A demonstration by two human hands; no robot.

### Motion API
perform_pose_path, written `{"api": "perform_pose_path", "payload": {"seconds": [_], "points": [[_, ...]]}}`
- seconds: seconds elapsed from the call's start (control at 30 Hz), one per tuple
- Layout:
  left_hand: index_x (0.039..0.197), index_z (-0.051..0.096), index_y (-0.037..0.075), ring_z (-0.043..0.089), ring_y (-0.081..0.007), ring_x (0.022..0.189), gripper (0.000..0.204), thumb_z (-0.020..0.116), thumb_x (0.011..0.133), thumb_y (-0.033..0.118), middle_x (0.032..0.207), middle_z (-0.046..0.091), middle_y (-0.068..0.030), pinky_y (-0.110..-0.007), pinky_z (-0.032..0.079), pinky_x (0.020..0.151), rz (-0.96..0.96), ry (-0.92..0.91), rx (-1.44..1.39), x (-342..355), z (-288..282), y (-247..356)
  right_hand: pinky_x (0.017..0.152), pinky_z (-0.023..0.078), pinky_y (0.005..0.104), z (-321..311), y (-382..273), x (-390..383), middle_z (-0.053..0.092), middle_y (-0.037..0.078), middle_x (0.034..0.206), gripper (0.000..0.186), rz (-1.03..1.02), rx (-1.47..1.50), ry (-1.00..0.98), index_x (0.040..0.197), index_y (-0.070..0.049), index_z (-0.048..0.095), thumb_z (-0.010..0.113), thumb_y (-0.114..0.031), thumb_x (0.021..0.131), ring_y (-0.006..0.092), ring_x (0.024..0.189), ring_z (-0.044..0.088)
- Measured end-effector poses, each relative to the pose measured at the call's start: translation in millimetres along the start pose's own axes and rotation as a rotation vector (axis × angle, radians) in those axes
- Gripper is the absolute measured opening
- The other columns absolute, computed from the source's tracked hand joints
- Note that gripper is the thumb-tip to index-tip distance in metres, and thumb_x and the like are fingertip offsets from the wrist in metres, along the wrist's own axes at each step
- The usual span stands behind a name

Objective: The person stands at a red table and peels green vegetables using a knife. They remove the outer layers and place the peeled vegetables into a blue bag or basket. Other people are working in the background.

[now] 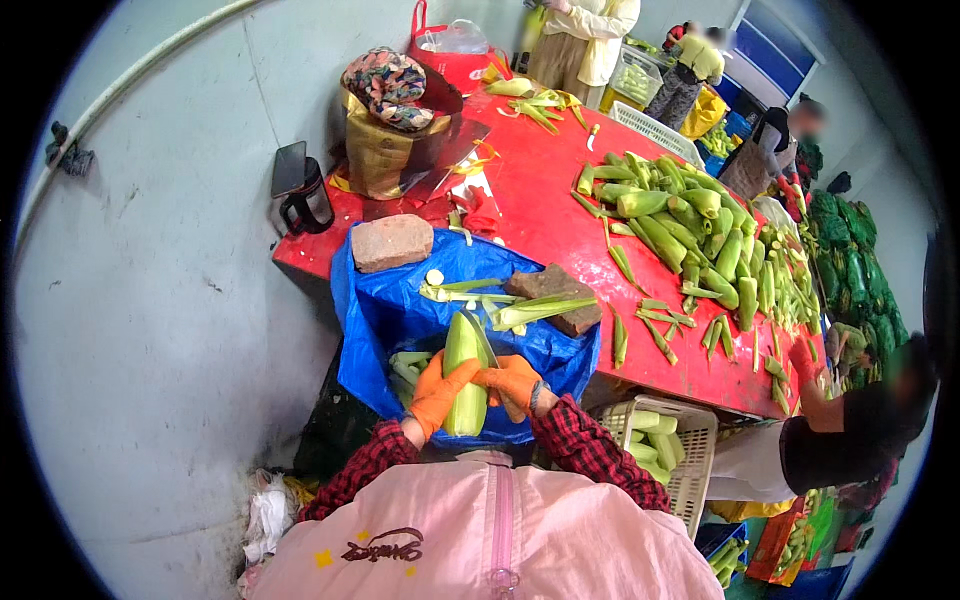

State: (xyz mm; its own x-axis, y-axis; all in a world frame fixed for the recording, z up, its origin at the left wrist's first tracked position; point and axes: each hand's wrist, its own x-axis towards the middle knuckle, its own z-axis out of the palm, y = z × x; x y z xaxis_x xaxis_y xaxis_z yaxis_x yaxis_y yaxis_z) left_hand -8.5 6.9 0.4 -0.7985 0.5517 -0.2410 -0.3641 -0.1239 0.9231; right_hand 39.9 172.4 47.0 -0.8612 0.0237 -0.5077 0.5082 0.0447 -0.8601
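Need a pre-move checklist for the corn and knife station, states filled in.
1. Corn ear held: ok, left hand grips it.
2. Knife held: ok, in right hand, blade alongside the ear.
3. Fingers clear of the cutting edge: cannot tell, both hands are close together there.
4. Blue sheet weighted: ok, pale brick and dark brick on it.
5. Dark brick free of scraps: not ok, husk lies across it.

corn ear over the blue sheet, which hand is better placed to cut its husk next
Right, most likely: the right hand holds the knife beside the corn ear, while the left hand grips the ear.
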Motion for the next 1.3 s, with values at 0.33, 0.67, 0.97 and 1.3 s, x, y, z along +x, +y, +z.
{"api": "perform_pose_path", "payload": {"seconds": [0.33, 0.67, 0.97, 1.3], "points": [[0.131, 0.049, 0.004, 0.058, -0.0141, 0.100, 0.056, 0.069, 0.087, 0.032, 0.114, 0.060, -0.0061, -0.029, 0.047, 0.086, -0.033, -0.211, -0.145, -9, -6, -1, 0.047, 0.044, 0.0278, 5, 41, -4, 0.061, 0.009, 0.068, 0.021, -0.057, 0.332, 0.194, 0.086, 0.005, 0.064, 0.059, -0.013, 0.075, 0.0160, 0.049, 0.054], [0.140, 0.040, -0.001, 0.054, -0.0264, 0.118, 0.067, 0.061, 0.091, 0.040, 0.132, 0.054, -0.0157, -0.034, 0.041, 0.099, 0.120, 0.043, 0.496, -13, 3, -11, 0.045, 0.044, 0.0275, 16, 48, -20, 0.062, 0.008, 0.070, 0.023, -0.044, 0.368, 0.405, 0.094, 0.003, 0.064, 0.059, -0.010, 0.076, 0.0157, 0.049, 0.053], [0.143, 0.031, 0.002, 0.049, -0.0201, 0.120, 0.081, 0.078, 0.079, 0.020, 0.130, 0.051, -0.0111, -0.033, 0.043, 0.098, 0.169, -0.032, -0.017, -18, 24, 9, 0.043, 0.040, 0.0266, 22, 27, -53, 0.061, 0.007, 0.068, 0.013, -0.120, 0.545, 0.032, 0.088, 0.001, 0.063, 0.060, -0.007, 0.077, 0.0142, 0.045, 0.050], [0.109, 0.062, 0.001, 0.062, -0.0148, 0.089, 0.045, 0.081, 0.074, 0.023, 0.101, 0.067, -0.0069, -0.031, 0.051, 0.080, 0.206, 0.041, 0.073, -17, 24, 20, 0.045, 0.042, 0.0273, 16, 31, -52, 0.063, 0.009, 0.072, 0.021, -0.123, 0.585, 0.134, 0.093, 0.003, 0.064, 0.061, -0.007, 0.076, 0.0162, 0.047, 0.053]]}}
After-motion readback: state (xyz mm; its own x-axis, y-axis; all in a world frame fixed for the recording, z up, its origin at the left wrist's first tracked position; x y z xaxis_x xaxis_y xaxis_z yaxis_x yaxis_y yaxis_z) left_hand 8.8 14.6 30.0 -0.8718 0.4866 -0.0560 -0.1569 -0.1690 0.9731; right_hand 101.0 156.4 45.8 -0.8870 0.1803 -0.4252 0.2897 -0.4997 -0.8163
